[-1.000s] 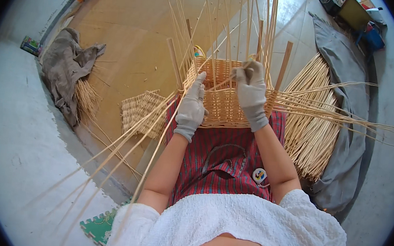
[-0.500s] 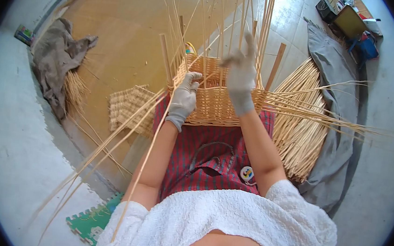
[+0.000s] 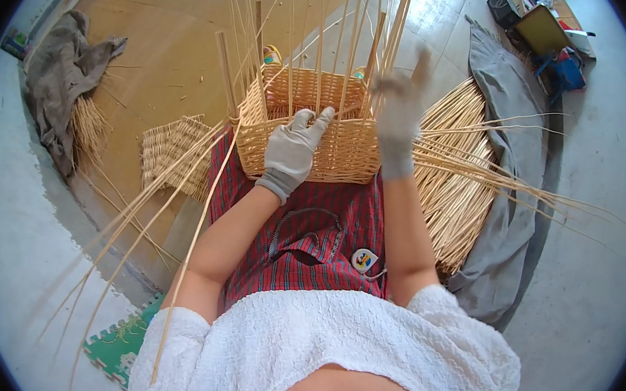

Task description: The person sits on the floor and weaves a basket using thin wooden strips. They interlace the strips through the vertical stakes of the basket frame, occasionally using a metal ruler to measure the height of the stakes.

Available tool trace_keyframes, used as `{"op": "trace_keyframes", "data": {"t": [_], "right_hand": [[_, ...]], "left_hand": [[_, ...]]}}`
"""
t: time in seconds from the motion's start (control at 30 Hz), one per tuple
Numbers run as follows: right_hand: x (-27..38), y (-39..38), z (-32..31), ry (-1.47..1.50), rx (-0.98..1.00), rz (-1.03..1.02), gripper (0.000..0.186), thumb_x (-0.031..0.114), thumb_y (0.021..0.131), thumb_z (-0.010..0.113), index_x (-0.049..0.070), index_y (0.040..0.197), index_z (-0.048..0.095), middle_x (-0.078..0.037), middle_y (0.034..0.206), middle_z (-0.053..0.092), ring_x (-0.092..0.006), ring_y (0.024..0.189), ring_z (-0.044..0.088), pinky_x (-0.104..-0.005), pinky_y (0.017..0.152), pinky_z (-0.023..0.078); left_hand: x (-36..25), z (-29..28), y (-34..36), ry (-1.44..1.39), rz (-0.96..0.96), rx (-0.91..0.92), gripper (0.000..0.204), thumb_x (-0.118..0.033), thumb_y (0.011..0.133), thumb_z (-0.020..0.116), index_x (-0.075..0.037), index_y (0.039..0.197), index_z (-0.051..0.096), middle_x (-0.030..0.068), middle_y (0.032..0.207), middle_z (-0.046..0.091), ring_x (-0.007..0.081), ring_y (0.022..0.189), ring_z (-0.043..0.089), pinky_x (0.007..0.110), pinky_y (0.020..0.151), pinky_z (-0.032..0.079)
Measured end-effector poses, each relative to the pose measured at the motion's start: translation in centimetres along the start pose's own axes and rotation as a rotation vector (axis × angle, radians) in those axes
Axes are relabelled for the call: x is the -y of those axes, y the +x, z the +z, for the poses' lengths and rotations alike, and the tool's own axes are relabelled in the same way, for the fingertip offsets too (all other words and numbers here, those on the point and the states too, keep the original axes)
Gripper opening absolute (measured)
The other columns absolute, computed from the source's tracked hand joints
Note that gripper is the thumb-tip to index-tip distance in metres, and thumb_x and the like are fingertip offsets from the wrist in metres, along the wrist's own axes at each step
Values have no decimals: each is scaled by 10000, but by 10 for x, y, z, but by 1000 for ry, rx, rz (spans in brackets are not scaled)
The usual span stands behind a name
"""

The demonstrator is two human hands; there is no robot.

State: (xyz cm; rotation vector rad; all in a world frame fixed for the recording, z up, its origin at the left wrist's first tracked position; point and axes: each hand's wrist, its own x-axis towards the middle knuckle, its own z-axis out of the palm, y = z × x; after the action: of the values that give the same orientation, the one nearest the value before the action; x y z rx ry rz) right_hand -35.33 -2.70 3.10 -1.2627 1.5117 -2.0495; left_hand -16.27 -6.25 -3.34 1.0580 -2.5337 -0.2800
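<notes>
An unfinished wicker basket (image 3: 310, 139) of pale, woven strands sits on my lap, with wooden corner posts and long thin stakes standing up from its walls. My left hand (image 3: 292, 151), in a light grey work glove, lies against the basket's near wall. Its thumb and fingers close over the top edge near the middle. At the basket's right end, my right hand (image 3: 399, 117), gloved the same way, is raised and smeared by motion. Its fingers point upward and to the left; what they hold, if anything, is too blurred to make out.
Loose strands (image 3: 136, 213) trail from the basket's left corner, and others (image 3: 493, 174) stick out right. A bundle of cut rods (image 3: 452, 200) lies on grey cloth (image 3: 507, 235). A woven panel (image 3: 175, 157) and another grey cloth (image 3: 59, 80) are at left.
My left hand has moved right along the near rim to the basket's middle. My right hand has shifted to the basket's right end. The basket appears further left in view.
</notes>
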Motion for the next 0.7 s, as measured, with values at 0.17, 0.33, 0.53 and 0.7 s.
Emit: {"op": "trace_keyframes", "data": {"t": [0.17, 0.33, 0.53, 0.7], "right_hand": [[12, -37, -58, -672, 23, -18, 528, -16, 960, 588, 125, 1462, 504, -133, 1143, 683, -231, 1103, 671, -350, 879, 580], [32, 29, -24, -1579, -11, -414, 695, 129, 875, 717, 121, 1524, 469, -172, 1332, 658, -330, 1451, 423, -477, 1131, 403], [-31, -47, -61, -1435, 133, 182, 606, 225, 945, 705, 76, 1500, 514, -190, 1354, 631, -300, 1105, 685, -465, 1141, 386], [-14, -58, -31, -1204, -120, -139, 479, 168, 942, 700, 69, 1398, 592, -178, 1311, 653, -328, 1148, 642, -437, 1116, 410]], "left_hand": [[-20, -20, 28, -18, 304, -337, 659, -93, 906, 705, -235, 1518, 506, 115, 1301, 551, 318, 857, 694, 423, 784, 579], [-75, 4, 29, -234, 7, 234, 792, -32, 900, 652, -281, 1596, 366, 138, 1405, 474, 365, 867, 708, 467, 795, 593], [-52, 20, 22, -585, 146, -50, 599, -30, 920, 685, -221, 1474, 556, 139, 1392, 501, 300, 882, 715, 393, 785, 602], [38, 11, -59, -1371, -510, -447, 173, -66, 993, 682, -56, 1161, 641, 54, 985, 663, 109, 712, 644, 296, 621, 571]]}}
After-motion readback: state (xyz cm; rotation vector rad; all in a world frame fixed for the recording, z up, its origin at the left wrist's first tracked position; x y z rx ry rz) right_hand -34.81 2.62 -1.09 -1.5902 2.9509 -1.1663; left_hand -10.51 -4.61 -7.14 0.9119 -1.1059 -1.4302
